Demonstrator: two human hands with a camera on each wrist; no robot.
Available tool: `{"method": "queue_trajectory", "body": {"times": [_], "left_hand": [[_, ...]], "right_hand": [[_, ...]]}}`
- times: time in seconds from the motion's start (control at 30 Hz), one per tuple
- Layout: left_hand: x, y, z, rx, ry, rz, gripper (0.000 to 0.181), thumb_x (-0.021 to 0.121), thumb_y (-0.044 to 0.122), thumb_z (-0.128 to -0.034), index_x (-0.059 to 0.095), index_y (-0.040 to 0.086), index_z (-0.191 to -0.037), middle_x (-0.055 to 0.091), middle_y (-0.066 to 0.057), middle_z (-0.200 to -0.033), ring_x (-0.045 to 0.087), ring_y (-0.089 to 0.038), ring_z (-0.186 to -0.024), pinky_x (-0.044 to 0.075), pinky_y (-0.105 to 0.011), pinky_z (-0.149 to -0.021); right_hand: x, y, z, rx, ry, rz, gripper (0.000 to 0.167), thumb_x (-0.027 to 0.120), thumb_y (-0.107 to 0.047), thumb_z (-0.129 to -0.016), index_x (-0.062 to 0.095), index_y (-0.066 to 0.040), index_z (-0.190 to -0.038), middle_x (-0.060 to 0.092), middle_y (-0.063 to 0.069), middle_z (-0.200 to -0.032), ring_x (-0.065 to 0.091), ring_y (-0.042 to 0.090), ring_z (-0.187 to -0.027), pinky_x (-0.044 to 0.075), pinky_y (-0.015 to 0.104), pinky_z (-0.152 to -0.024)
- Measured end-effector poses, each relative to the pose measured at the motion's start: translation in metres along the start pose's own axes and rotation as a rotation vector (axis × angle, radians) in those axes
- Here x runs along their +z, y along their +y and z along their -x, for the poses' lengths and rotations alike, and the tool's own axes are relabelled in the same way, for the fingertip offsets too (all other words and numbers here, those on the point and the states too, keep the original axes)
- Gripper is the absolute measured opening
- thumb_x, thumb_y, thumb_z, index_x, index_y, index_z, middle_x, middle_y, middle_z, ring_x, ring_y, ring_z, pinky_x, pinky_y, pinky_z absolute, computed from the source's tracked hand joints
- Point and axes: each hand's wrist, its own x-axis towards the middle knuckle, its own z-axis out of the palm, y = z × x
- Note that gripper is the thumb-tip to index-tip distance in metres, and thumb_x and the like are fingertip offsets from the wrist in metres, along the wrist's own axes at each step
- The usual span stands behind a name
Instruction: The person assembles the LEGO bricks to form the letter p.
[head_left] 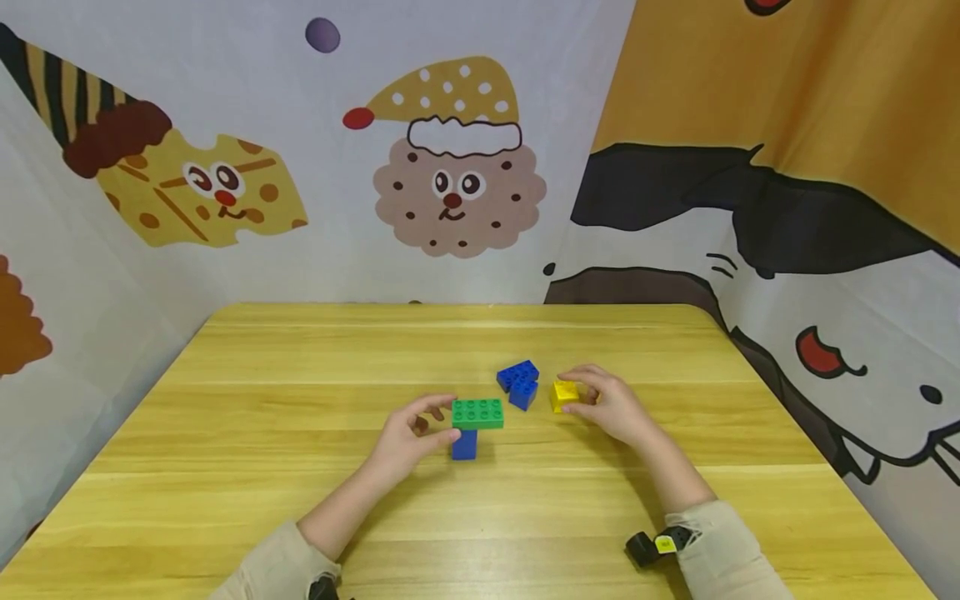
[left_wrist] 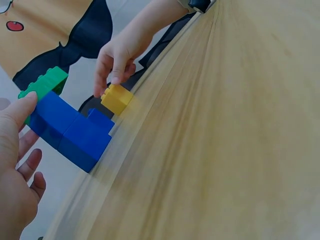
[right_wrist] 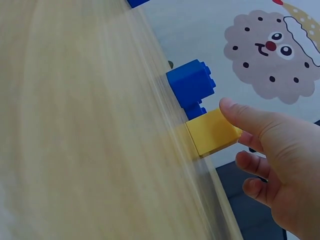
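Near the middle of the table, a green brick with two rows of studs sits on top of blue brickwork, overhanging it to the right. My left hand pinches the green brick's left end between thumb and fingers. From the side, in the left wrist view, the blue part looks two bricks high and stands on the table. To the right, my right hand pinches a small yellow brick, which rests on the table. Its thumb lies against the yellow brick in the right wrist view.
Two blue bricks, one farther back and one nearer, lie touching or nearly so, just left of the yellow brick. The wooden table ends at a patterned cloth backdrop. A black device is strapped to the right wrist.
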Motion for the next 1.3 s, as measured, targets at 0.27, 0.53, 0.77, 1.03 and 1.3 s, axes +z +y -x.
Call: {"method": "queue_trajectory", "body": {"times": [0.27, 0.53, 0.77, 1.03, 1.3], "left_hand": [[0.002, 0.002, 0.001, -0.029, 0.016, -0.001, 0.040, 0.077, 0.011, -0.0816, 0.065, 0.010, -0.120, 0.062, -0.004, -0.106, 0.051, -0.030, -0.094, 0.039, -0.029, -0.073], [0.004, 0.017, 0.003, -0.041, 0.013, -0.005, 0.038, 0.073, 0.001, -0.0825, 0.064, 0.001, -0.119, 0.062, -0.006, -0.105, 0.051, -0.036, -0.098, 0.039, -0.034, -0.077], [0.002, 0.037, 0.008, -0.049, 0.012, -0.006, 0.035, 0.072, 0.001, -0.0827, 0.064, -0.001, -0.117, 0.063, -0.007, -0.103, 0.050, -0.037, -0.097, 0.039, -0.032, -0.077], [0.003, 0.036, 0.008, -0.052, 0.017, -0.020, 0.036, 0.072, 0.003, -0.0837, 0.064, 0.001, -0.118, 0.063, -0.005, -0.104, 0.052, -0.035, -0.098, 0.040, -0.031, -0.077], [0.004, 0.034, 0.008, -0.053, 0.010, -0.019, 0.035, 0.072, 0.003, -0.0842, 0.064, 0.001, -0.118, 0.062, -0.005, -0.104, 0.052, -0.033, -0.097, 0.041, -0.031, -0.077]], "right_hand": [[0.001, 0.003, 0.001, -0.004, 0.004, -0.008, 0.043, 0.077, -0.012, -0.082, 0.064, -0.006, -0.122, 0.060, 0.005, -0.119, 0.046, 0.016, -0.065, 0.040, 0.026, -0.053], [0.001, 0.003, 0.002, 0.044, 0.010, 0.030, 0.038, 0.075, -0.012, -0.084, 0.066, -0.009, -0.121, 0.061, 0.002, -0.115, 0.046, 0.017, -0.067, 0.040, 0.027, -0.055], [0.000, 0.001, 0.002, 0.057, 0.026, 0.027, 0.034, 0.074, -0.012, -0.085, 0.068, -0.010, -0.119, 0.061, 0.002, -0.113, 0.047, 0.017, -0.066, 0.040, 0.027, -0.054], [-0.001, -0.006, 0.001, 0.049, 0.060, 0.008, 0.034, 0.074, -0.011, -0.085, 0.067, -0.010, -0.118, 0.061, 0.002, -0.113, 0.047, 0.017, -0.067, 0.040, 0.027, -0.052], [-0.004, -0.016, 0.000, 0.028, 0.102, -0.006, 0.034, 0.075, -0.010, -0.083, 0.068, -0.009, -0.117, 0.061, 0.003, -0.114, 0.047, 0.018, -0.066, 0.039, 0.025, -0.049]]}}
